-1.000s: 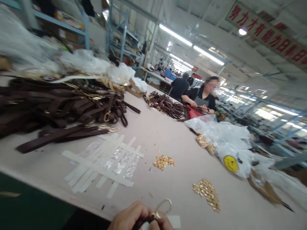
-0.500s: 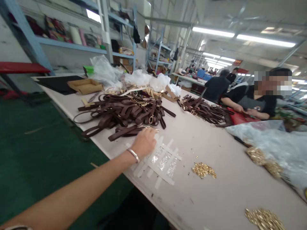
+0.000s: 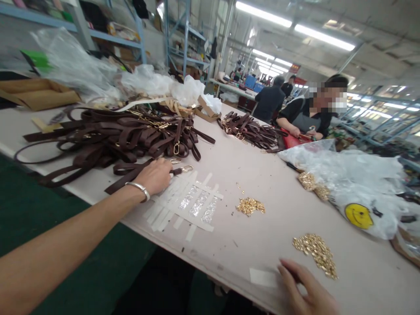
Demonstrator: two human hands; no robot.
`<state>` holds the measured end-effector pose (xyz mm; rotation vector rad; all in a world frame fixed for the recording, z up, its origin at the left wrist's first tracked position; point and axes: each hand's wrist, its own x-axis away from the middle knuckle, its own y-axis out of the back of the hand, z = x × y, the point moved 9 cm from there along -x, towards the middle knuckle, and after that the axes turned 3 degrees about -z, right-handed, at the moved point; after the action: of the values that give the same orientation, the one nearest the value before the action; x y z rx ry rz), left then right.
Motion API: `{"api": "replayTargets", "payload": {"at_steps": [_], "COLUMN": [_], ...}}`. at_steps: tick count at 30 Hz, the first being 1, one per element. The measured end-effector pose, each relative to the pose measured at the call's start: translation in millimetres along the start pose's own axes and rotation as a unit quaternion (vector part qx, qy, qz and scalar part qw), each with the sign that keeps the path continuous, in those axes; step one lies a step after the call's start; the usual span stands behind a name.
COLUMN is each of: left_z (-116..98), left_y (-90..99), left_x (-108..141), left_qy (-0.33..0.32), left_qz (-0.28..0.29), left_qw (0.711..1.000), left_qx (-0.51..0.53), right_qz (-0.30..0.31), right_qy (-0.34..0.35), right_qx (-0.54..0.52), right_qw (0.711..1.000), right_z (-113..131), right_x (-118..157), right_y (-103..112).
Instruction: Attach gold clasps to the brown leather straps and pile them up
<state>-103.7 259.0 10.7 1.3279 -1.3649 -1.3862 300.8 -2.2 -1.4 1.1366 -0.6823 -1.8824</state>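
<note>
1. Beside the heaped brown straps (image 3: 126,135), the left hand (image 3: 156,177) covers part of the loose gold-ringed straps (image 3: 122,179); whether its fingers pinch one, I cannot tell.
2. Near small gold fittings (image 3: 316,251), the right hand (image 3: 305,286) has its fingers parted.

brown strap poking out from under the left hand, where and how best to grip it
Probably pinch the strap just behind its gold ring, coming from the right: that end juts out past the left hand, ring pointing right.

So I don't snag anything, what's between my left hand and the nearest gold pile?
In the head view, from your left hand: a taped, shiny patch, then tabletop, then the gold pile.
</note>
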Motion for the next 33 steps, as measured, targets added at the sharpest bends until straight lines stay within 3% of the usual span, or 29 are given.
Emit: {"api": "replayTargets", "payload": {"at_steps": [2,7,10,12,15,19,22,27,33], "left_z": [-3.8,-15.9,-27.6,-36.2,-53.1,-73.9,-83.1,-92.7,-99.3], "left_y": [1.8,20.4,29.0,23.8,4.1,-16.2,-26.9,-32.2,-33.1], "left_x": [5.2,28.3,44.8,56.1,75.7,99.3,111.6,120.9,121.6], "left_qy": [-0.003,-0.001,0.008,0.041,0.12,0.178,0.194,0.191,0.183], "left_qz": [0.004,-0.013,-0.011,0.027,0.105,0.145,0.157,0.159,0.152], "left_qw": [1.0,0.998,0.979,0.927,0.8,0.664,0.607,0.59,0.606], "left_qx": [0.012,0.062,0.202,0.373,0.578,0.712,0.754,0.768,0.759], "right_qz": [0.035,0.041,0.088,0.106,0.122,0.169,0.189,0.2,0.181], "right_qy": [0.081,0.146,0.195,0.206,0.208,0.241,0.256,0.267,0.237], "right_qx": [-0.033,0.018,0.048,0.074,0.113,0.139,0.149,0.13,0.031], "right_qw": [0.996,0.988,0.976,0.97,0.964,0.946,0.936,0.934,0.954], "right_z": [27.0,75.8,97.5,103.6,106.0,110.5,111.1,114.0,122.2], "right_x": [-31.7,-115.2,-143.7,-158.4,-176.4,-181.2,-177.3,-176.7,-176.1], "right_y": [-27.0,-83.4,-117.3,-136.8,-159.5,-177.6,-179.2,-176.8,-161.8]}}
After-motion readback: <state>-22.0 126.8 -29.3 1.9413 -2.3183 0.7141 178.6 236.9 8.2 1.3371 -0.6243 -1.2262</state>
